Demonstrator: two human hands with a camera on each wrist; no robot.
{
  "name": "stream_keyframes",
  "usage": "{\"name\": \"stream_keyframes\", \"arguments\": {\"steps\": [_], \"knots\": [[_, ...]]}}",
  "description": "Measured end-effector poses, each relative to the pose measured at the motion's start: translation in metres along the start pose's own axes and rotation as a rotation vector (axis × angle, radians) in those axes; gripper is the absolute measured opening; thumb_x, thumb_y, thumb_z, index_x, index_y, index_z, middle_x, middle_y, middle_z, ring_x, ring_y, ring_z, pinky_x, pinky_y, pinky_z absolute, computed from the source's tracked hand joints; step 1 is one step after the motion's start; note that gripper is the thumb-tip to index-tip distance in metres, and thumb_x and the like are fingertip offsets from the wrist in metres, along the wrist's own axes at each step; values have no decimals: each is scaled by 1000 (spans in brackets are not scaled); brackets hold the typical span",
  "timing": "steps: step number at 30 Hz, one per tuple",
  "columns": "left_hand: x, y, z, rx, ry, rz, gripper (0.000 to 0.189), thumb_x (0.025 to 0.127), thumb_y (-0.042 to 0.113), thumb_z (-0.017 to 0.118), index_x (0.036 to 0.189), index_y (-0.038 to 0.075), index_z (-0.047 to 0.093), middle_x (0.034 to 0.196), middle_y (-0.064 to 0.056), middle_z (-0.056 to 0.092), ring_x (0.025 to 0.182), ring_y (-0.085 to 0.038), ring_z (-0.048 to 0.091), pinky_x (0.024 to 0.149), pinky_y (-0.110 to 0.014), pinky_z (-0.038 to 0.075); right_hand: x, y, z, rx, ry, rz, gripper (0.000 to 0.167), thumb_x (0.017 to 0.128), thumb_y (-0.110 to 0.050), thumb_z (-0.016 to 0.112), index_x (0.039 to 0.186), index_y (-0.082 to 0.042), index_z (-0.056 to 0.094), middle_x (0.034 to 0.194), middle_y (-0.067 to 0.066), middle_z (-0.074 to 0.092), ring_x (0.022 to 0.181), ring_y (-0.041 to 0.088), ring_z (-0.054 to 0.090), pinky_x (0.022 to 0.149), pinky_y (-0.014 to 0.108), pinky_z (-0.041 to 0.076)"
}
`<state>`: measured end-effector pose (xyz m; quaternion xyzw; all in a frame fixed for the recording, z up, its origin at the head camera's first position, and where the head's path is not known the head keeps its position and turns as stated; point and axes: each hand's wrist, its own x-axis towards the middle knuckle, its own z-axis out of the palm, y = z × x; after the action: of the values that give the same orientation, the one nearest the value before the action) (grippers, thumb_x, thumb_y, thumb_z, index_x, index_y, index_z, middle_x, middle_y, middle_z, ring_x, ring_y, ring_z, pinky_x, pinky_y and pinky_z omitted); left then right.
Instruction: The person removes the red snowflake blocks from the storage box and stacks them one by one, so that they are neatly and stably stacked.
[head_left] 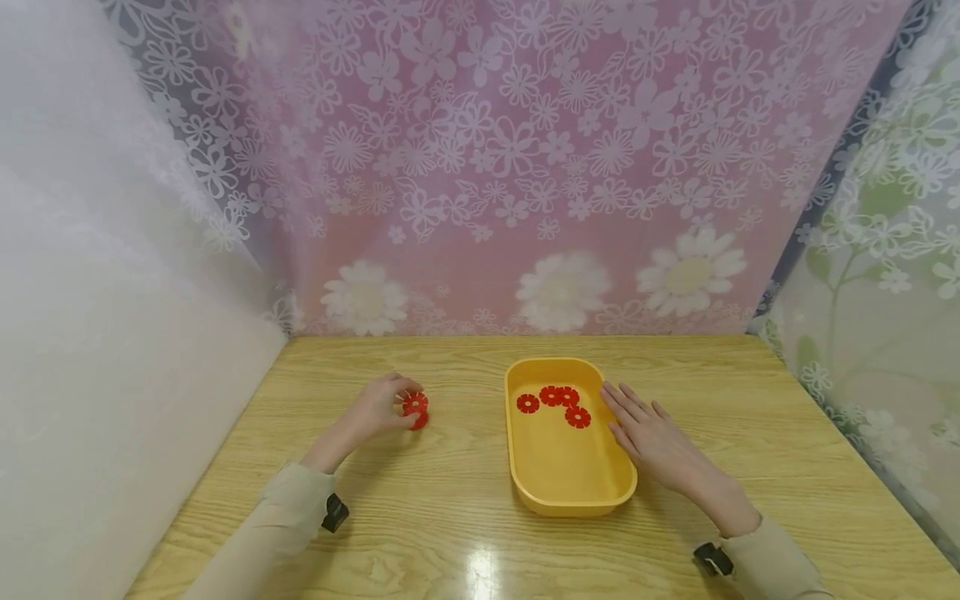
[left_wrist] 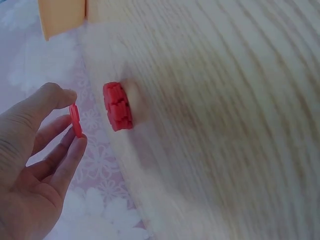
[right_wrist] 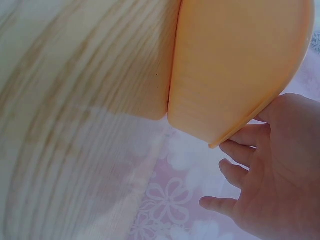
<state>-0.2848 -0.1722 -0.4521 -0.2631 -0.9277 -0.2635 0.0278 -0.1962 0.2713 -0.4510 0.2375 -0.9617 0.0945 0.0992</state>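
My left hand (head_left: 381, 406) pinches a red notched plastic disc (left_wrist: 75, 120) between thumb and fingertips, holding it up on edge. Just below it, a short stack of red notched discs (left_wrist: 117, 106) sits on the wooden table; in the head view the held disc partly overlaps this stack (head_left: 421, 422). My right hand (head_left: 651, 432) lies against the right rim of a yellow plastic tray (head_left: 573, 475), its fingers straight and spread along the edge. Inside the tray, towards its far end, lie several red discs (head_left: 528, 404), two of them overlapping.
The wooden table (head_left: 450, 533) reaches back to a pink flowered curtain (head_left: 480, 167). A white sheet (head_left: 112, 292) hangs at the left and a flowered cloth (head_left: 885, 292) at the right. Bare wood lies between the disc stack and the tray.
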Motion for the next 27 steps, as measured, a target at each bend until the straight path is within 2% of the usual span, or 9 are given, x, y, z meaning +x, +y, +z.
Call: {"name": "stream_keyframes", "arguments": {"steps": [9,16,27], "knots": [[-6,-4,9,48,-14,-1,34,80,8,84,112,3,72,98,-8,65,90,-28,67,78,-40,58,-1,1,2,10,-1,-1,57,104,-17,55,154,3,38,159,21,36,145,43,34,109,71,32],[-6,-4,12,70,-2,6,35,80,10,85,112,2,72,104,-10,67,90,-27,67,78,-40,58,-1,1,1,13,-25,12,57,105,-19,54,155,2,36,160,20,34,147,42,32,111,70,30],[-6,-7,14,55,-21,7,37,78,8,87,112,1,72,100,-9,65,90,-27,65,78,-40,58,0,2,1,-3,-23,5,57,104,-20,54,154,2,38,160,20,35,147,41,33,110,70,31]]}}
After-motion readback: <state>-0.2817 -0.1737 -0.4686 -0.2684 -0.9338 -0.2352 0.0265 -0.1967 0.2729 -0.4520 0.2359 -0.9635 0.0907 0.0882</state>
